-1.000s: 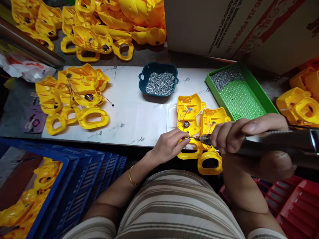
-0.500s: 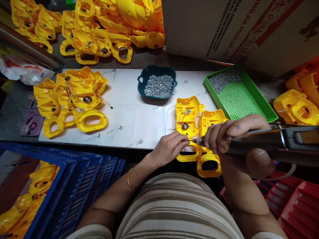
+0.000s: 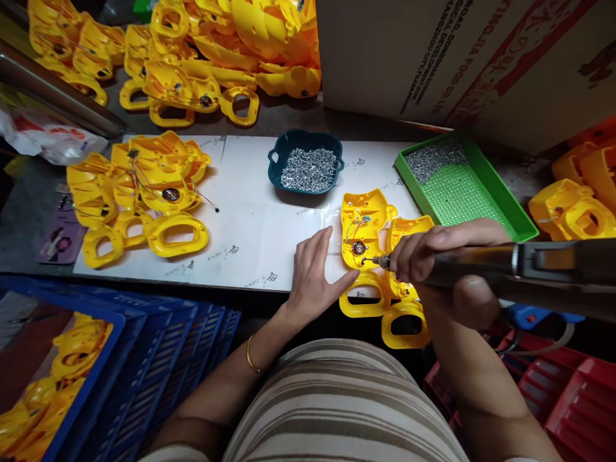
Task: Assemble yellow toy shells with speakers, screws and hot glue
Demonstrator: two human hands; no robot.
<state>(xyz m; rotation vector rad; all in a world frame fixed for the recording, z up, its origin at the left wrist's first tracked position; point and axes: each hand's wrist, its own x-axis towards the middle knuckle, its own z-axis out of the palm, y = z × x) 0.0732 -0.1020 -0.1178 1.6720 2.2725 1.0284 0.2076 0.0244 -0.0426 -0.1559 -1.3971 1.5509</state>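
Observation:
My right hand (image 3: 436, 253) is wrapped round a grey electric screwdriver (image 3: 510, 269) whose tip points left at a small round speaker in an open yellow plastic shell (image 3: 362, 221). That shell lies on the white sheet (image 3: 260, 224) with wires inside it. A second yellow shell (image 3: 409, 231) lies right beside it, partly under my right hand. My left hand (image 3: 315, 273) rests flat on the white sheet with fingers stretched out, its thumb against the left edge of the first shell.
A dark teal bowl (image 3: 308, 142) of small screws sits behind the shells. A green tray (image 3: 481, 192) with more screws stands at the right. Heaps of yellow shells (image 3: 139, 192) lie left and at the back. A cardboard box (image 3: 457, 58), blue crates (image 3: 158, 359) and red crates (image 3: 572, 398) surround me.
My left hand has let go of its pinch at the screwdriver tip and now lies flat beside the shell. The screwdriver tip has moved up to the round speaker.

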